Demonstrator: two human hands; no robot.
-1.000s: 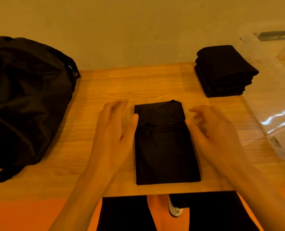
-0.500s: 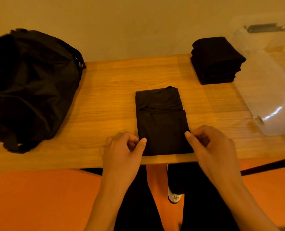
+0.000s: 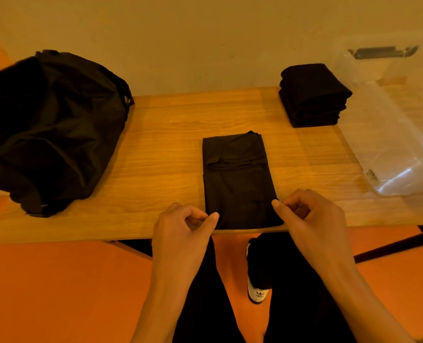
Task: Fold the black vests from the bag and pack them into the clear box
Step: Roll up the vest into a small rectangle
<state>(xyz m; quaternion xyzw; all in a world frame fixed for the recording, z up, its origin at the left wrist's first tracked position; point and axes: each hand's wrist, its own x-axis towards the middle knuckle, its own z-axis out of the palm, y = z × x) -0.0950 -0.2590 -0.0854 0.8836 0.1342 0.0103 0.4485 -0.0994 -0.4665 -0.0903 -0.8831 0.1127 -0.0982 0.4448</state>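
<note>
A black vest (image 3: 237, 179), folded into a long narrow strip, lies on the wooden table (image 3: 165, 154) with its near end at the table's front edge. My left hand (image 3: 183, 226) pinches the strip's near left corner, thumb on top and fingers curled. My right hand (image 3: 309, 216) pinches the near right corner the same way. A stack of folded black vests (image 3: 313, 95) sits at the back right. Beside it on the right stands the clear box (image 3: 398, 134). The black bag (image 3: 49, 125) slumps on the table's left side.
The wall runs right behind the table. Below the front edge are my legs in black trousers and a white shoe (image 3: 257, 290) on the orange floor (image 3: 57, 293). A dark table leg (image 3: 388, 246) shows at the lower right.
My hands slid from beside the strip's middle down to its near corners and closed into pinches. The view pulled back from the table.
</note>
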